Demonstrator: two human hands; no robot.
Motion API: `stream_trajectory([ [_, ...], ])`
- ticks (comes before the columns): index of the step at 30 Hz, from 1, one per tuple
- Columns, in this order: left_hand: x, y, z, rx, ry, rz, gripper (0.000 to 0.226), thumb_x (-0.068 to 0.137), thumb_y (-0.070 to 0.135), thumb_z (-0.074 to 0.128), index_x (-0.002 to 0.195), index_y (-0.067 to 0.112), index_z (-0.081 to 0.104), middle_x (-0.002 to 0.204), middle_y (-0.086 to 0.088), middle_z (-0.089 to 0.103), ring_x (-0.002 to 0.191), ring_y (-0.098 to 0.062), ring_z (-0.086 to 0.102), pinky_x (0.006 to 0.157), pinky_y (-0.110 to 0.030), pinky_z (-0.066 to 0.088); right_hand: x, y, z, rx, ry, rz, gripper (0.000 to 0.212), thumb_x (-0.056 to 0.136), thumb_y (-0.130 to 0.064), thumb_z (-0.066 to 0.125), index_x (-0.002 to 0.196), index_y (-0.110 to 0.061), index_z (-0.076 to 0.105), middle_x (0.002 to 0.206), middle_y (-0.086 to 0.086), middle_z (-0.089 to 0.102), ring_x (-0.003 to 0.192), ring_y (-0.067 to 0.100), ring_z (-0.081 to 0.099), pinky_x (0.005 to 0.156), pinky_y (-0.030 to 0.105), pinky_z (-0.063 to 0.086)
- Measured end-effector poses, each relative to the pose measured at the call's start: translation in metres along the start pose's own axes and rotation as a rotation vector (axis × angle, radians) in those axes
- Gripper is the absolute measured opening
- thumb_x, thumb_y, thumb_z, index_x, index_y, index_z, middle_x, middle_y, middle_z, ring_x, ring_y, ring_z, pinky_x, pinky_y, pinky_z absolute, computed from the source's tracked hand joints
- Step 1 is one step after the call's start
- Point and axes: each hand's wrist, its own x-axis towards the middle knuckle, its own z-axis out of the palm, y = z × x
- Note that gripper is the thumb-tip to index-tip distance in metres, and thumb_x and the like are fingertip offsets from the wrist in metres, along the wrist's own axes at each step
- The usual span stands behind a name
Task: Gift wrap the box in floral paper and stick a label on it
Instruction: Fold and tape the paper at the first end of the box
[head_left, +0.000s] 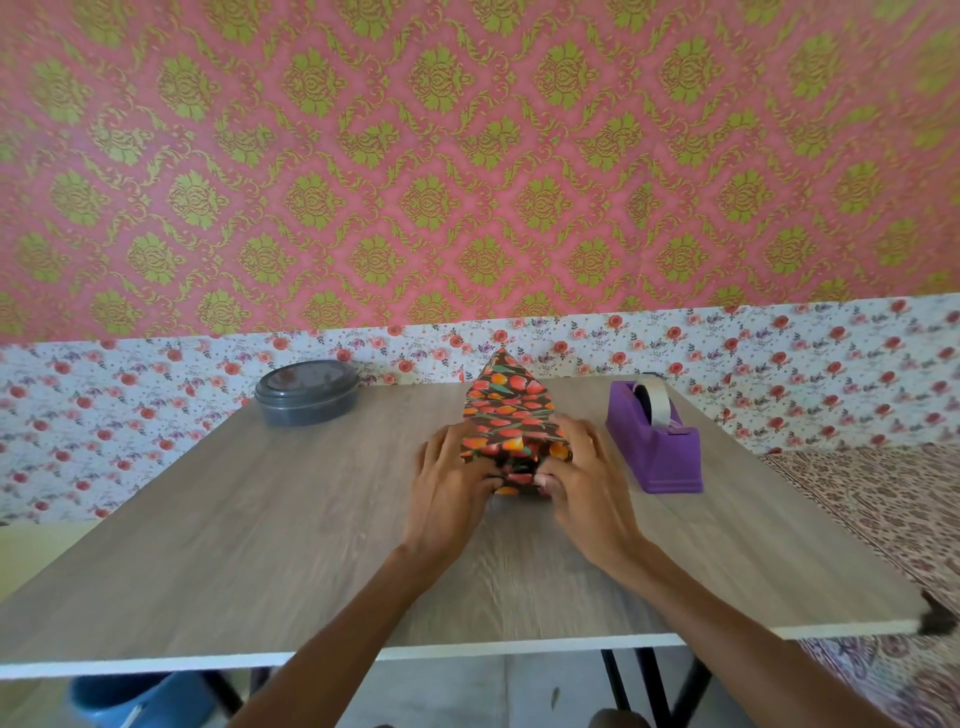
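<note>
Box (511, 447) lies on the table (260, 545), held between both hands and already covered in the floral paper (506, 402).

Left hand (451, 470) lies flat against the box's left side, fingers fairly straight, thumb turned in toward the near end. Right hand (584, 467) mirrors it on the right side. Neither hand wraps round the box. Both press paper against it, and the thumbs bear on the near end face. Judgement: the side flaps of the near end are being pushed in and creased, with the two palms bracing the box so it cannot slide while the fold is set.

Beyond the grip, the paper at the far end stands up as a pointed flap (503, 382), not yet folded down. Judgement: that end is left open until the near one is secured.

Tape dispenser (653, 441) stands just beside the right hand, on its outer side, strip end facing the person. Judgement: it is placed within short reach so one hand can hold the fold while the other takes tape.

Grey lidded container (306, 392) sits well apart from the grip, to the far left. Contents cannot be told.

No label is visible on the box, and that step appears outstanding.
</note>
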Motion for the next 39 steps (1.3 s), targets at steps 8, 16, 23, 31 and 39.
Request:
stream_trajectory([
  [8, 0.021, -0.012, -0.006, -0.204, -0.135, -0.063, 0.011, 0.085, 0.024, 0.073, 0.094, 0.028, 0.076, 0.096, 0.011, 0.07, 0.084, -0.013, 0.061, 0.072, -0.027, 0.048, 0.021, 0.01, -0.009, 0.095, -0.017, 0.01, 0.008, 0.08, -0.011, 0.075, 0.079, -0.019, 0.074, 0.082, -0.007, 0.069, 0.076, 0.015, 0.063, 0.059, 0.022, 0.047],
  [16, 0.063, 0.005, -0.039, -0.46, -0.042, -0.185, 0.047, 0.078, 0.02, 0.08, 0.109, 0.032, 0.047, 0.086, 0.012, 0.068, 0.071, -0.013, 0.064, 0.062, -0.031, 0.054, 0.064, 0.016, -0.039, 0.156, 0.044, -0.013, 0.006, 0.079, -0.023, 0.075, 0.076, -0.027, 0.072, 0.076, -0.015, 0.07, 0.07, 0.004, 0.064, 0.056, 0.033, 0.052],
  [23, 0.097, 0.008, -0.045, -0.86, 0.02, -0.469, 0.074, 0.065, 0.011, 0.09, 0.116, 0.03, 0.041, 0.076, -0.005, 0.07, 0.074, -0.018, 0.07, 0.068, -0.039, 0.058, 0.099, 0.017, -0.063, 0.296, 0.004, 0.188, 0.049, 0.073, -0.033, 0.085, 0.095, -0.026, 0.042, 0.078, -0.016, 0.068, 0.062, 0.0, 0.063, 0.055, 0.022, 0.048],
  [31, 0.12, 0.01, -0.042, -0.981, -0.108, -0.658, 0.053, 0.075, 0.011, 0.083, 0.117, 0.027, 0.055, 0.098, -0.001, 0.071, 0.088, -0.016, 0.069, 0.069, -0.032, 0.059, 0.123, 0.018, -0.066, 0.435, -0.099, 0.327, 0.046, 0.076, -0.018, 0.082, 0.103, -0.027, 0.045, 0.083, -0.012, 0.07, 0.055, 0.004, 0.06, 0.058, 0.024, 0.047],
  [39, 0.123, 0.005, -0.035, -1.148, -0.191, -0.702, 0.02, 0.08, 0.015, 0.078, 0.096, 0.008, 0.068, 0.093, -0.01, 0.076, 0.088, -0.029, 0.073, 0.075, -0.036, 0.059, 0.144, 0.018, -0.07, 0.494, -0.129, 0.374, 0.051, 0.078, -0.014, 0.08, 0.11, -0.024, 0.042, 0.087, -0.008, 0.067, 0.068, 0.015, 0.065, 0.066, 0.032, 0.052],
])
